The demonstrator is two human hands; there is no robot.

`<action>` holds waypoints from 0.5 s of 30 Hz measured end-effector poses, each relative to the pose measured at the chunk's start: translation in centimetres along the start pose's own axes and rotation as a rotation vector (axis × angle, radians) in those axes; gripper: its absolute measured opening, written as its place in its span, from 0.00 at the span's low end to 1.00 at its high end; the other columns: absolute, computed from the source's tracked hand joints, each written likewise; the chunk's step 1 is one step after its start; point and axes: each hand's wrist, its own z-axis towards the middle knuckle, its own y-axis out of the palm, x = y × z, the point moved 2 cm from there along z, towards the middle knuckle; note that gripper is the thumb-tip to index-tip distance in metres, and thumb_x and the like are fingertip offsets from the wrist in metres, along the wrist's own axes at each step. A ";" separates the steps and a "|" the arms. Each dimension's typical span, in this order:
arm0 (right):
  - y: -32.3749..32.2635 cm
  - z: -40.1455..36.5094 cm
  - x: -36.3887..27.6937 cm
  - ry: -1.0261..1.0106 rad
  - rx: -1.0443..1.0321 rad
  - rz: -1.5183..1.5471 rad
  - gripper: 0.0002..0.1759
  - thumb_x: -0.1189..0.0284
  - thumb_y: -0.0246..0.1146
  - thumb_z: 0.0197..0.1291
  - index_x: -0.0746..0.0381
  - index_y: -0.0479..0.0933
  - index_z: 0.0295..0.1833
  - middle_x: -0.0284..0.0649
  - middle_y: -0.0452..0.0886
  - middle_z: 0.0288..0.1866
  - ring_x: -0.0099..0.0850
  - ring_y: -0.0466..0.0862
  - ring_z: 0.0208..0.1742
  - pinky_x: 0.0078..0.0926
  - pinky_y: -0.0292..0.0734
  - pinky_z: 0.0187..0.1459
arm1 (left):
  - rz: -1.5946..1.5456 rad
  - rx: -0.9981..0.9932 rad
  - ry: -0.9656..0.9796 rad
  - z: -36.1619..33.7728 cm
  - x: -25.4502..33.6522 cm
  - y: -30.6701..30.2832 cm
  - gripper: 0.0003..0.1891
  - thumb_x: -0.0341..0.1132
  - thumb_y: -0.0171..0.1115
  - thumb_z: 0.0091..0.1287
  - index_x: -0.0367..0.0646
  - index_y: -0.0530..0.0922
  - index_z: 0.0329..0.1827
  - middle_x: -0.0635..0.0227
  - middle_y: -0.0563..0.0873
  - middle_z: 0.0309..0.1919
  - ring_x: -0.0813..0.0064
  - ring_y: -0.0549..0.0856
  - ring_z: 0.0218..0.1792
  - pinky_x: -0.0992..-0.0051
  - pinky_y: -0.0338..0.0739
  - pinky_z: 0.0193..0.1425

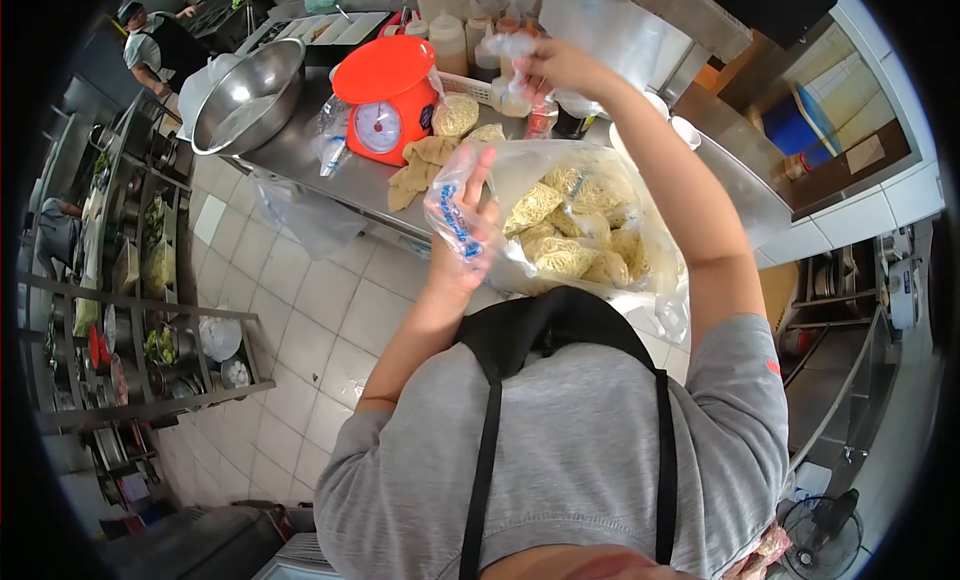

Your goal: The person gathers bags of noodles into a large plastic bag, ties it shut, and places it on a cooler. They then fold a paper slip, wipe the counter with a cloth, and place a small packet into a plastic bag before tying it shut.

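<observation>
My left hand [472, 225] is raised at the near side of the counter, two fingers pointing up, with a clear plastic bag [455, 220] with blue print held against it. Over the back of the counter, my right hand [560, 68] grips the gathered top of a small clear bag [512, 92], whose pale contents look like noodles. Between my arms sits a large clear plastic bag [655, 195] packed with several small bags of noodles [560, 257]. An orange kitchen scale [382, 130] stands left of my hands, with one bagged noodle portion [456, 116] beside it.
A beige cloth [415, 172] hangs at the counter edge. A large metal bowl [225, 130] stands to the left; bottles [448, 42] line the back. White cups [684, 133] are at the right. Another person [158, 50] stands far left, beyond metal shelves [160, 310].
</observation>
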 end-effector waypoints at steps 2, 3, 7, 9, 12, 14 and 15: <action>1.7 2.7 3.7 0.110 0.012 -0.134 0.12 0.70 0.56 0.62 0.70 0.76 0.40 0.42 0.80 0.29 0.29 0.82 0.28 0.29 0.81 0.31 | -0.050 0.028 -0.014 -0.6 -0.1 -0.4 0.34 0.30 0.60 0.60 0.49 0.58 0.70 0.65 0.60 0.70 0.86 0.65 0.20 0.90 0.63 0.14; 2.6 4.1 6.0 0.234 0.039 -0.213 0.10 0.74 0.55 0.60 0.70 0.76 0.41 0.43 0.82 0.31 0.32 0.84 0.30 0.32 0.81 0.32 | 0.091 -0.030 -0.002 -1.0 -0.1 -0.7 0.35 0.32 0.60 0.62 0.50 0.55 0.72 0.65 0.58 0.71 0.87 0.63 0.21 0.90 0.62 0.18; 5.5 6.7 8.7 0.009 -0.104 -1.238 0.11 0.81 0.53 0.55 0.71 0.75 0.43 0.48 0.82 0.34 0.42 0.84 0.33 0.36 0.81 0.36 | 0.287 0.007 -0.039 -2.0 -0.3 -0.6 0.40 0.43 0.62 0.62 0.53 0.50 0.74 0.67 0.56 0.73 0.87 0.59 0.22 0.88 0.56 0.23; 6.6 5.3 5.6 0.133 -0.029 -1.082 0.15 0.82 0.54 0.51 0.69 0.75 0.47 0.52 0.81 0.40 0.48 0.81 0.43 0.36 0.78 0.44 | 0.202 -0.042 -0.029 -2.4 -0.8 -1.3 0.41 0.46 0.62 0.62 0.53 0.50 0.74 0.67 0.56 0.73 0.87 0.59 0.22 0.88 0.56 0.23; 8.5 5.4 4.0 -0.373 -0.192 -1.106 0.20 0.77 0.62 0.47 0.65 0.76 0.50 0.53 0.80 0.43 0.44 0.81 0.47 0.35 0.76 0.49 | 0.246 -0.092 -0.026 -2.4 -0.8 -1.9 0.43 0.53 0.61 0.61 0.53 0.49 0.74 0.66 0.57 0.72 0.87 0.59 0.22 0.87 0.56 0.22; 10.4 6.0 5.9 -0.277 -0.550 -1.091 0.28 0.72 0.66 0.43 0.60 0.73 0.56 0.51 0.79 0.47 0.44 0.79 0.50 0.36 0.74 0.52 | 0.271 -0.092 -0.057 -2.4 -0.6 -1.4 0.42 0.54 0.60 0.61 0.52 0.49 0.74 0.66 0.58 0.72 0.87 0.59 0.22 0.87 0.56 0.22; 11.1 5.2 6.8 -0.398 -0.538 -1.191 0.31 0.72 0.67 0.42 0.57 0.72 0.57 0.49 0.79 0.47 0.43 0.79 0.50 0.36 0.74 0.52 | 0.270 -0.087 -0.058 -2.4 -0.4 -1.1 0.42 0.54 0.60 0.61 0.52 0.49 0.74 0.66 0.58 0.72 0.87 0.59 0.22 0.87 0.56 0.22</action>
